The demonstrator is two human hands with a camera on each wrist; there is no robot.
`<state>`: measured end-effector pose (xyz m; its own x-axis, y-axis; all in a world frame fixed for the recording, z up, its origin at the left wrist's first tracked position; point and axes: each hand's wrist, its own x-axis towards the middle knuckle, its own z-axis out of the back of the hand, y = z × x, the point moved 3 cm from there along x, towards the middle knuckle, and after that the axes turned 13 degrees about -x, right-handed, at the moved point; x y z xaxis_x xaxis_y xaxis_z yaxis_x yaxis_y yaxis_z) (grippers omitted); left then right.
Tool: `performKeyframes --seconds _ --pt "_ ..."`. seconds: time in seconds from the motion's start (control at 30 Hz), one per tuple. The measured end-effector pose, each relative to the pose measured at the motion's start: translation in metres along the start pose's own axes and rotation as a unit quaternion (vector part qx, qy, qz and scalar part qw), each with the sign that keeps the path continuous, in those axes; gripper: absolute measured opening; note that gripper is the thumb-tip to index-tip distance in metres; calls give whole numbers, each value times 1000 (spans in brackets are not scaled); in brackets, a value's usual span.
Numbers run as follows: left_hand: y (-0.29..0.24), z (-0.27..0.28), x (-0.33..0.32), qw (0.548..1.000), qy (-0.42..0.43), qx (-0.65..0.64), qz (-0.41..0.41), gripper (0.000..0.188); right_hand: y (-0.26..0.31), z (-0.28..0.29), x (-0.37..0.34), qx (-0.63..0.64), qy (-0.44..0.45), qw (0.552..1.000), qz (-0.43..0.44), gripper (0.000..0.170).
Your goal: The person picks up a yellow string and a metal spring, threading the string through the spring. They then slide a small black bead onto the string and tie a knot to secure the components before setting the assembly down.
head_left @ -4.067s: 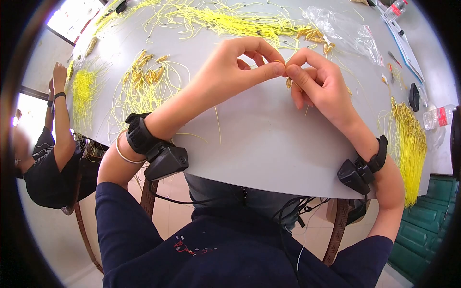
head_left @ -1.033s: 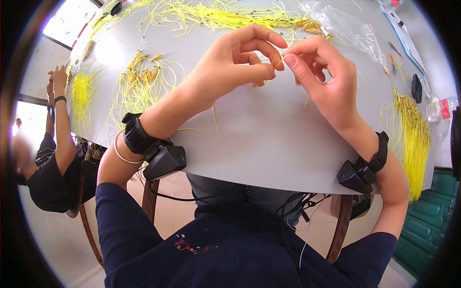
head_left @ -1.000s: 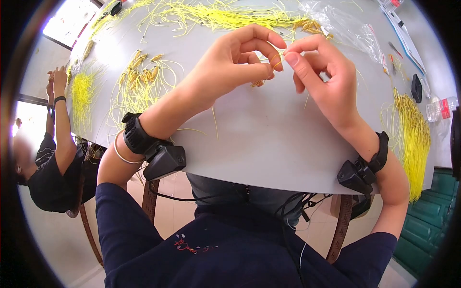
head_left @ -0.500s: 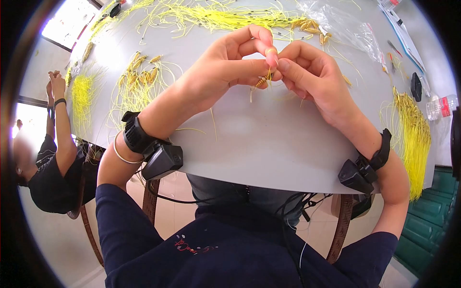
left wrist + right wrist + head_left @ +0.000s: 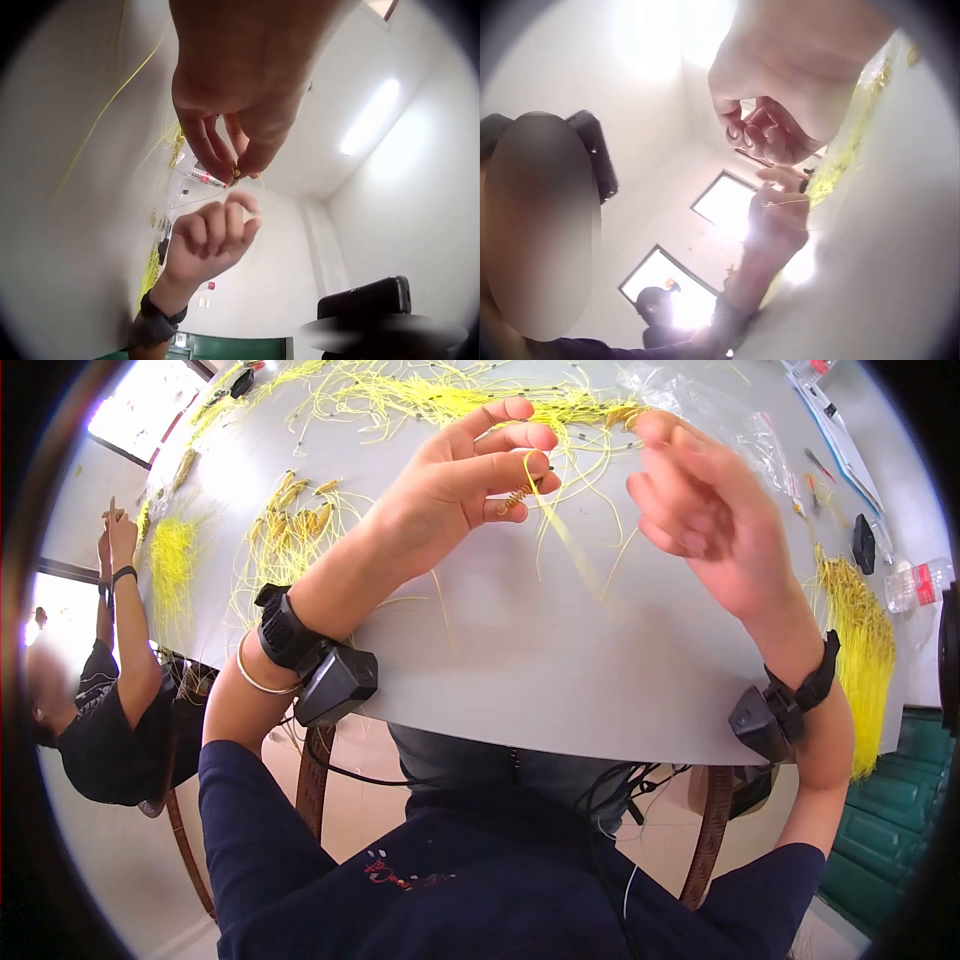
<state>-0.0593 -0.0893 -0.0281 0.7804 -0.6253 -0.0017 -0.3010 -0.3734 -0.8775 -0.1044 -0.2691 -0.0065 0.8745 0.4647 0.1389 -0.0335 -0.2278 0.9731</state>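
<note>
My left hand (image 5: 440, 495) pinches a small brass-coloured coil spring (image 5: 513, 498) between thumb and fingers, above the table. A yellow line (image 5: 528, 460) loops over that thumb, and its loose end hangs as a blurred streak toward the table. To the right, apart from the spring, my right hand (image 5: 725, 510) is blurred. The left wrist view shows the right hand (image 5: 210, 240) with thumb and index finger apart and the other fingers loosely curled, nothing visible in them. The gold tip of the spring (image 5: 235, 174) shows between the left fingertips there.
Yellow lines (image 5: 430, 395) lie across the back of the grey table (image 5: 540, 670). Gold springs with tangled lines (image 5: 290, 520) are at the left, a neat bundle (image 5: 860, 660) at the right. A clear plastic bag (image 5: 720, 410) and a bottle (image 5: 915, 588) lie beyond. Another person sits left.
Both hands worked together at the spring and its yellow line half a second ago. Now the right hand has drawn away to the right, and the line swings loose from the left hand.
</note>
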Motion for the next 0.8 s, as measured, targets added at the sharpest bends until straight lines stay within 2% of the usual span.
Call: performKeyframes --seconds 0.03,0.07,0.13,0.17,0.33,0.4,0.43,0.47,0.53,0.57,0.73,0.8 --pt "-1 0 0 1000 24 14 -3 41 2 2 -1 -84 -72 994 -6 28" --pt "-1 -3 -1 1000 26 15 -3 41 -2 1 0 -84 -73 994 -5 28" --pt "1 -13 -4 997 63 40 6 38 -21 0 1 -146 -44 985 -76 28" --pt "4 -13 -2 996 67 63 -6 36 -23 0 1 -145 -44 986 -76 28" --pt "1 -15 -5 998 48 45 -22 42 -22 3 0 -82 -21 993 -77 20" --pt "0 -14 -5 999 30 32 -30 47 -17 7 0 31 -26 999 -24 19" --pt "0 -14 -4 998 32 35 -31 53 -13 10 0 90 7 996 -15 21" --pt "1 -15 -4 998 35 38 -31 59 -10 10 1 90 8 996 -16 21" --pt "1 -19 -5 996 45 75 -20 61 -1 8 2 100 -1 994 43 20" --pt "2 -21 -6 992 56 113 -8 64 -2 8 2 100 -2 994 42 20" --pt "3 -26 -8 989 78 123 12 64 -10 14 3 93 -75 991 65 18" --pt "4 -26 -8 988 83 131 15 65 -4 18 4 130 -58 987 75 13"
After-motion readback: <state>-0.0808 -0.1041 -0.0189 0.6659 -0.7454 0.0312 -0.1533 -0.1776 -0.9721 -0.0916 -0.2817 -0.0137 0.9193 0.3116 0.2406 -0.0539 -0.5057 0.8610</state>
